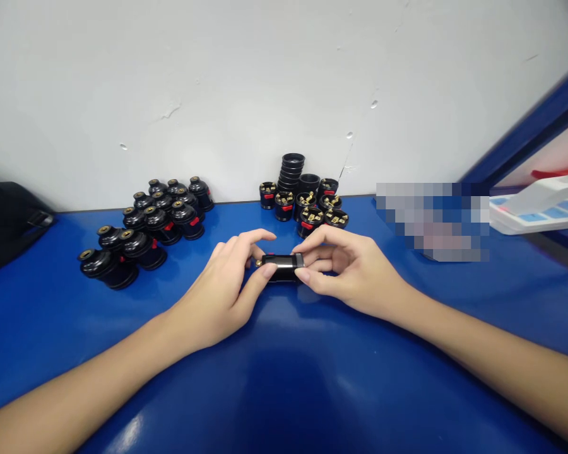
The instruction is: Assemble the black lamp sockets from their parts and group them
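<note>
The left hand (222,284) and right hand (345,271) pinched a small black socket part (281,267) between their fingertips, just above the blue table (284,378). Beyond the left fingers lay a cluster of assembled black lamp holders (146,230); beyond the right fingers stood open socket bases (312,208) and stacked black rings (291,170).
</note>
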`<state>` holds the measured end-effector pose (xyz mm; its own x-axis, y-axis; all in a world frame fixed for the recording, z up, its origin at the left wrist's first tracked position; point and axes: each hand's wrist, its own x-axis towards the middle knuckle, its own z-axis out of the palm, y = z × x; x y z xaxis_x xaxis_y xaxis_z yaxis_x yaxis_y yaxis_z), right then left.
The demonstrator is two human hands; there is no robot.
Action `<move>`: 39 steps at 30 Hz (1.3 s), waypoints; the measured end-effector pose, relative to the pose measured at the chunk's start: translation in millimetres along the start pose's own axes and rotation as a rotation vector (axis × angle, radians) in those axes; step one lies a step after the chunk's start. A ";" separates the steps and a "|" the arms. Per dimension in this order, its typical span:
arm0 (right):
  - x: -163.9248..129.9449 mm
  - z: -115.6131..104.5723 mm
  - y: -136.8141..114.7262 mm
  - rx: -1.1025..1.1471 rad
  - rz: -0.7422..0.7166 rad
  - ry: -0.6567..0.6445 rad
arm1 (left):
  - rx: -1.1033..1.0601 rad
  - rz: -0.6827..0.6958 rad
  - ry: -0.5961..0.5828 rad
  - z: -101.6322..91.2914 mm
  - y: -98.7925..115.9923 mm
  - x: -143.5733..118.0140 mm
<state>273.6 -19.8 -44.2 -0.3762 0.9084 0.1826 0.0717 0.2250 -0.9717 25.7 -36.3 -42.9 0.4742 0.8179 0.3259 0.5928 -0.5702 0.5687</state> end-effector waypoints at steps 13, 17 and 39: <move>-0.4 -0.7 0.9 0.009 0.013 -0.015 | 0.050 0.074 0.063 -1.5 4.0 -0.6; -0.7 -0.8 0.0 0.016 0.005 -0.043 | 0.042 0.009 -0.002 -4.6 7.6 0.3; 1.3 -1.0 0.5 -0.002 0.043 -0.028 | 0.041 0.043 0.032 -0.6 4.5 -2.1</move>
<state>274.1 -18.1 -44.3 -0.3982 0.9071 0.1364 0.0905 0.1869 -0.9782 27.0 -40.6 -40.6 0.4789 0.7944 0.3737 0.5988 -0.6069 0.5227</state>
